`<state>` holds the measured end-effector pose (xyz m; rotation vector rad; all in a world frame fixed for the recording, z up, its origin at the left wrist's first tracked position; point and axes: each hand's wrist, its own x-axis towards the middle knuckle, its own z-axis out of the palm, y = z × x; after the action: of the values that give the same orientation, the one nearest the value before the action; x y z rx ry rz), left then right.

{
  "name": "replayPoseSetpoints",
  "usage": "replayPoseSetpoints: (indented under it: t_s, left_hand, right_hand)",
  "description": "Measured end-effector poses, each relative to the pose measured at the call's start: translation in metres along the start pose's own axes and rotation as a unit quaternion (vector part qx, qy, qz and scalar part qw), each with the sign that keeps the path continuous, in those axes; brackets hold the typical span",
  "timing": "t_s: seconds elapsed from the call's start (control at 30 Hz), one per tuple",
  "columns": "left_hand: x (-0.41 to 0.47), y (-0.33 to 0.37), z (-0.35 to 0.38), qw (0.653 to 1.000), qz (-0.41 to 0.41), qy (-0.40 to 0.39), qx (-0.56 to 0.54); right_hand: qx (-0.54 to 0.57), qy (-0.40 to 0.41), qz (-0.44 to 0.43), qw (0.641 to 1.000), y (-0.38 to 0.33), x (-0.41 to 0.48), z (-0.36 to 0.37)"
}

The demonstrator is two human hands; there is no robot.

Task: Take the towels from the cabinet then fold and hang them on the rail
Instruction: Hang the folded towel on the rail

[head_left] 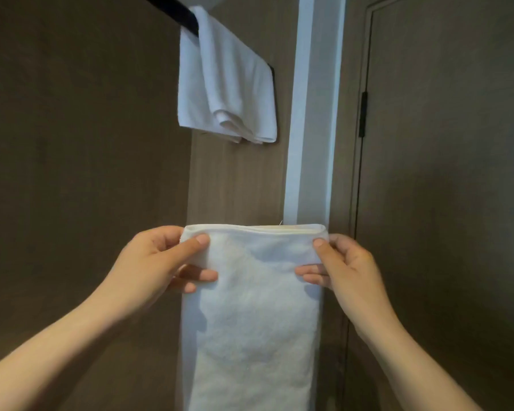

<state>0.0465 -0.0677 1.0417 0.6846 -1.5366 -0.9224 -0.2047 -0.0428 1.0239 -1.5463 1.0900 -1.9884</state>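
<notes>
My L hand (158,259) & R hand (347,268) each pinch a top corner of the folded white towel (252,315), hanging in front of me, below the rail (172,10) w/ another towel (226,81) draped on it.

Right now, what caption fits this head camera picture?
Both hands, left hand and right hand, hold a folded white towel below another white towel on the black rail.

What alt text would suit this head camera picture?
Two bare hands, left hand and right hand, hold a folded white towel by its top corners. Above, another white towel hangs over a black rail.
</notes>
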Motion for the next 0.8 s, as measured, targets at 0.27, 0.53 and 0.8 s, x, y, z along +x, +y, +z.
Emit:
replayPoseSetpoints:
  t_s: [0.27,0.53,0.8]
  left_hand:
    - [-0.001,0.011,-0.008,0.984,0.044,0.143,0.095]
    - [-0.038,0.035,-0.006,0.940,0.080,0.262,0.201]
    - [-0.065,0.073,-0.013,0.893,0.168,0.311,0.279]
  right_hand:
    - [0.130,-0.125,-0.038,0.983,0.038,0.071,0.049]
    - [0.221,-0.239,-0.077,0.942,0.049,0.084,0.092]
    - [0.277,-0.278,-0.126,0.911,0.016,0.069,0.118]
